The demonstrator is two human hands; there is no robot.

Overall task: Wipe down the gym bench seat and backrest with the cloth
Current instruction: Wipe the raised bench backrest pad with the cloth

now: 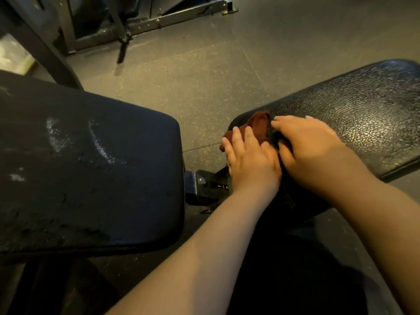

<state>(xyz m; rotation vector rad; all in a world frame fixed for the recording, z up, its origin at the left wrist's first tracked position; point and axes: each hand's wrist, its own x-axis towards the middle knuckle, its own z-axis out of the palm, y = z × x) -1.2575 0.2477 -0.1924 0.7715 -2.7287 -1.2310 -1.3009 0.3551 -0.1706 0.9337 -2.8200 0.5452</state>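
Speckled rubber floor (204, 64) lay beyond the fingertips, with a dark machine frame (145, 21) farther off. A black textured bench pad (363, 114) ran rightward from the fingers, and a worn blue pad (91, 167) sat to their left. The rust-red cloth (259, 123) lay on the black pad's end under the left hand (252, 164), whose fingers were straight and slightly spread. The right hand (311, 151) pressed flat beside it, fingers together.

Speckled rubber floor (204, 71) filling mid-frame. Dark metal machine frame (181, 17) sitting at 12 o'clock, base rail running toward 1. Black strap (122, 53) hanging off it at 11, tip blurred. Slanted dark post (43, 46) crossing at 10.
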